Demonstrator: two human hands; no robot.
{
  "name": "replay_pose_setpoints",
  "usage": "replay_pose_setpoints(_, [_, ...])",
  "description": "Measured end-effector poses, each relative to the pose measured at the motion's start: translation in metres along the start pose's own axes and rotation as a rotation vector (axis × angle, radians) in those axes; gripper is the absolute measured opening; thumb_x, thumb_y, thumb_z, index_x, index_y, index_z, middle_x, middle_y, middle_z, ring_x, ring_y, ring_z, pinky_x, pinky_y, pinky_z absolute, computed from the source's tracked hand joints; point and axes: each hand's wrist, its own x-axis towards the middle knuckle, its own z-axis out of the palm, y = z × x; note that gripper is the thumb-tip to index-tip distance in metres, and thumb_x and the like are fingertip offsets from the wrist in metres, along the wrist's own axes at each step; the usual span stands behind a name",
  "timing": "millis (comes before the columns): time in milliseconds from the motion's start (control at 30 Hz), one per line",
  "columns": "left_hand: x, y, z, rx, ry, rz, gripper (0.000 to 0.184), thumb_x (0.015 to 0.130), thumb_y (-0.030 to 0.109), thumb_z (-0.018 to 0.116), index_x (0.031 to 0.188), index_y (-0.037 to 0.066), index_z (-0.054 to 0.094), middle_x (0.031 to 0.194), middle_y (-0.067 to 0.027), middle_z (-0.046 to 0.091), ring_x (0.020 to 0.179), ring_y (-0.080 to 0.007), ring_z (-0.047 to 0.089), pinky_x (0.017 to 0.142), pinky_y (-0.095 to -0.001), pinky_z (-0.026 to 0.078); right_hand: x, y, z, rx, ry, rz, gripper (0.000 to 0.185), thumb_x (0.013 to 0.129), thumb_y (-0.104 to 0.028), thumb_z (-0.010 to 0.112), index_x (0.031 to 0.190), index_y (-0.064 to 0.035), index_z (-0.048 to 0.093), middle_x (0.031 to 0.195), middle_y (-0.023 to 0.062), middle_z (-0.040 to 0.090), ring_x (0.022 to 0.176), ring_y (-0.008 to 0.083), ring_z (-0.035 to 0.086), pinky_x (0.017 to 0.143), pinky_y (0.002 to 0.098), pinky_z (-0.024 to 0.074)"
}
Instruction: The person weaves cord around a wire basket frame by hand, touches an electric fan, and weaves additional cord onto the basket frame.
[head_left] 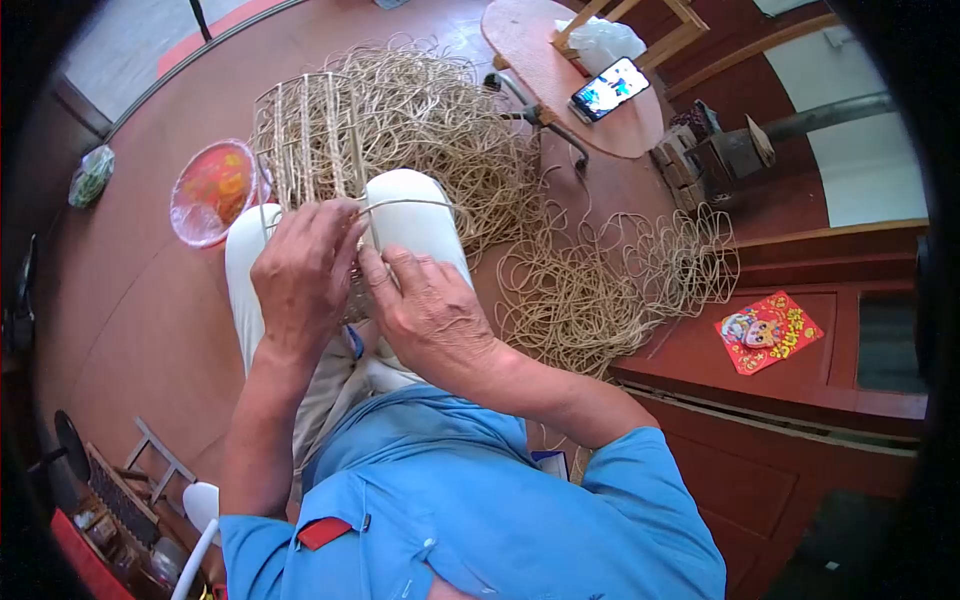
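Observation:
A narrow frame [305, 135] strung with lengthwise strands of cord rests between my knees, its near end under my hands. My left hand [308, 268] is closed, with its fingers bent over the strands and pinching a tan cord [415, 203] that runs across my right knee. Just to the right, my right hand [428, 312] is closed too, thumb and fingertips pressed together close to the left fingers. What lies between the right fingertips is hidden. Below the hands, a little woven cord shows between my thighs.
A large heap of loose cord [430, 130] lies beyond my knees, with a smaller tangle [590, 300] to the right. A lined basin [213, 192] stands left. A round table [530, 45] holds a lit phone [610, 90]. A red festive card [769, 333] is on the cabinet at right.

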Motion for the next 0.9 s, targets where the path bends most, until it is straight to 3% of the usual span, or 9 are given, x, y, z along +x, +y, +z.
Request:
replay_pose_setpoints(33, [-0.003,0.005,0.000,-0.008,0.005,0.005,0.018,0.100,0.019,0.076,0.117,0.012,0.075,0.099,-0.0070,0.073,0.089,-0.0280,0.073,0.076,-0.0420,0.056,0.001,0.001,0.001,0.078,0.011,0.011,0.060,0.091,-0.014,0.070,0.148,0.0010,0.060,0.123,0.0159,0.065,0.100,0.0305,0.069,0.088,0.0423,0.0556])
replay_pose_setpoints(133, [-0.012,0.011,0.004,0.171,0.005,-0.058,0.056,0.103,0.018,0.073,0.156,0.018,0.059,0.099,-0.0078,0.074,0.084,-0.0292,0.074,0.073,-0.0421,0.058,0.000,0.006,0.003,0.158,-0.003,0.025,0.056,0.092,-0.013,0.071,0.145,-0.0006,0.061,0.118,0.0149,0.064,0.098,0.0316,0.068,0.087,0.0433,0.0552])
replay_pose_setpoints(333, [-0.008,0.016,0.009,0.084,-0.116,-0.200,0.060,0.104,0.014,0.069,0.162,0.019,0.055,0.109,-0.0106,0.076,0.087,-0.0323,0.075,0.075,-0.0447,0.058,0.004,0.011,0.006,0.221,0.004,0.021,0.047,0.095,-0.013,0.072,0.139,-0.0029,0.063,0.114,0.0133,0.064,0.095,0.0311,0.068,0.083,0.0435,0.0546])
replay_pose_setpoints(500, [-0.014,0.017,0.004,-0.028,-0.052,-0.162,0.059,0.104,0.009,0.068,0.161,0.019,0.055,0.118,-0.0138,0.075,0.092,-0.0347,0.076,0.078,-0.0465,0.059,0.003,0.015,0.012,0.252,0.035,0.018,0.041,0.096,-0.013,0.072,0.135,-0.0056,0.064,0.110,0.0120,0.065,0.091,0.0304,0.069,0.081,0.0432,0.0546])
replay_pose_setpoints(633, [-0.028,0.015,-0.006,-0.078,0.038,-0.164,0.061,0.102,0.000,0.067,0.160,0.017,0.056,0.120,-0.0157,0.075,0.098,-0.0375,0.075,0.082,-0.0469,0.060,0.004,0.015,0.014,0.314,0.082,0.040,0.044,0.094,-0.014,0.075,0.137,-0.0075,0.065,0.114,0.0115,0.064,0.097,0.0321,0.067,0.083,0.0441,0.0544])
replay_pose_setpoints(667, [-0.032,0.014,-0.014,-0.091,-0.032,-0.273,0.058,0.101,-0.004,0.066,0.156,0.015,0.059,0.120,-0.0174,0.075,0.099,-0.0381,0.075,0.083,-0.0467,0.059,0.005,0.014,0.013,0.325,0.122,0.044,0.046,0.093,-0.015,0.076,0.137,-0.0082,0.065,0.115,0.0109,0.063,0.100,0.0323,0.065,0.084,0.0445,0.0541])
replay_pose_setpoints(767, [-0.039,0.004,-0.026,-0.039,-0.001,-0.216,0.053,0.101,-0.004,0.065,0.152,0.012,0.062,0.120,-0.0189,0.074,0.099,-0.0388,0.075,0.083,-0.0474,0.059,0.009,0.005,0.012,0.230,0.191,0.025,0.050,0.091,-0.016,0.078,0.139,-0.0097,0.067,0.118,0.0096,0.063,0.104,0.0318,0.063,0.089,0.0443,0.0526])
replay_pose_setpoints(833, [-0.036,0.004,-0.041,-0.045,-0.026,-0.291,0.039,0.101,-0.002,0.067,0.139,0.008,0.067,0.114,-0.0194,0.075,0.100,-0.0393,0.075,0.084,-0.0490,0.058,0.014,0.000,0.014,0.249,0.192,-0.040,0.055,0.088,-0.014,0.079,0.142,-0.0104,0.069,0.123,0.0089,0.065,0.103,0.0288,0.063,0.093,0.0427,0.0502])
replay_pose_setpoints(900, [-0.035,-0.002,-0.049,-0.103,-0.026,-0.328,0.024,0.101,0.001,0.069,0.124,0.005,0.070,0.109,-0.0179,0.075,0.098,-0.0380,0.075,0.084,-0.0479,0.058,0.021,-0.005,0.021,0.270,0.205,-0.096,0.047,0.091,-0.016,0.069,0.138,-0.0074,0.069,0.126,0.0102,0.066,0.104,0.0267,0.064,0.085,0.0415,0.0505])
